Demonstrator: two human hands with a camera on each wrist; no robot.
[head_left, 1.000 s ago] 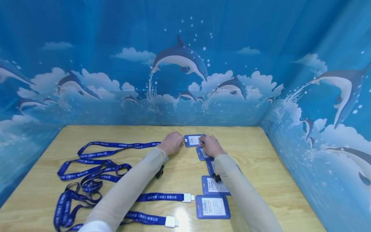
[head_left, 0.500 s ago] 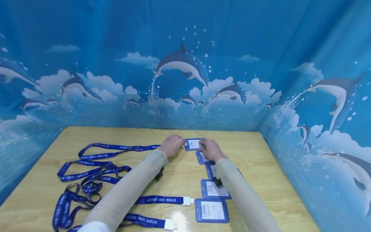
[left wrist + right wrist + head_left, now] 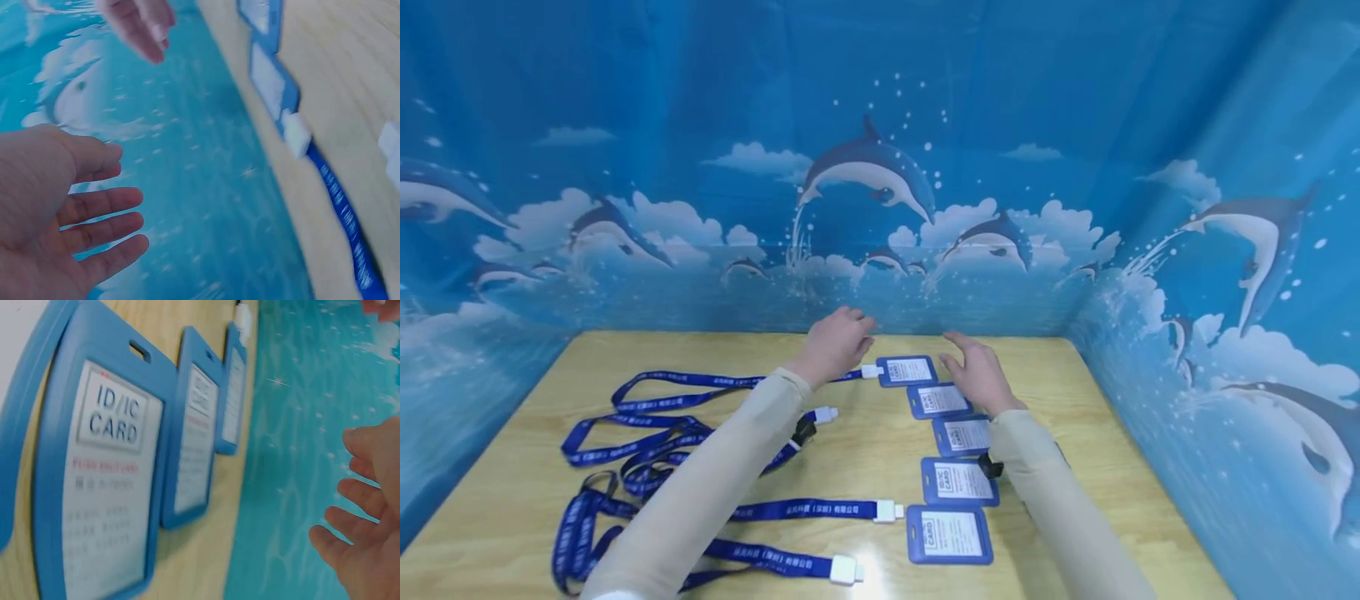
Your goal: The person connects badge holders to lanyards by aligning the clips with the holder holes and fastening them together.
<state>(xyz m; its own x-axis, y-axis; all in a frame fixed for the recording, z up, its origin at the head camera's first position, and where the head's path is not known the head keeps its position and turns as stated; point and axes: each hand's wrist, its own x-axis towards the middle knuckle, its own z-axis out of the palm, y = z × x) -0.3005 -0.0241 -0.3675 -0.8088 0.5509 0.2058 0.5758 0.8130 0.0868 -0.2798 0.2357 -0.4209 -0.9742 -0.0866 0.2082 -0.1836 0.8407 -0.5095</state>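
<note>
The farthest blue card holder [image 3: 907, 371] lies on the table with the white clip [image 3: 871, 372] of a blue lanyard [image 3: 685, 380] at its slotted end. My left hand [image 3: 837, 343] is raised just left of and above that clip, holding nothing; in the left wrist view the left hand [image 3: 75, 212] has its fingers spread. Past the holder's right end my right hand [image 3: 979, 372] hovers with relaxed fingers, empty, and the right wrist view shows the right hand [image 3: 369, 506] likewise. The clip [image 3: 297, 134] touches the holder [image 3: 270, 81] in the left wrist view.
Several more blue card holders [image 3: 950, 534] run in a column toward the front. Left of them lie several blue lanyards [image 3: 808, 510] with white clips [image 3: 846, 570], partly under my left sleeve. A dolphin-print curtain [image 3: 820, 283] borders the wooden table [image 3: 1075, 392] behind and at the sides.
Both hands have let go: the left has lifted up and left off the clip, the right has moved right off the holder. The clip and the second holder are now uncovered.
</note>
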